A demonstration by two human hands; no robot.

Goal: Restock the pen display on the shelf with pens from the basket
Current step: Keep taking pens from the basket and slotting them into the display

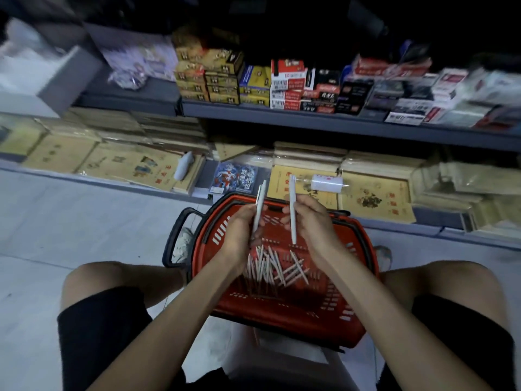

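A red plastic basket (349,314) sits on the floor between my knees, with several white pens (275,266) lying loose in its bottom. My left hand (239,232) holds white pens (259,204) upright above the basket; there seem to be two. My right hand (313,221) pinches a single white pen (292,207), also held nearly upright. Both hands hover over the far half of the basket. No pen display is plainly visible among the shelf goods.
A grey shelf edge (310,117) carries stacked boxes of stationery (287,86). Below it, the lowest shelf holds tan notebooks (375,193), a blue card pack (235,177) and a white roll (327,183). Pale floor (70,221) lies to the left.
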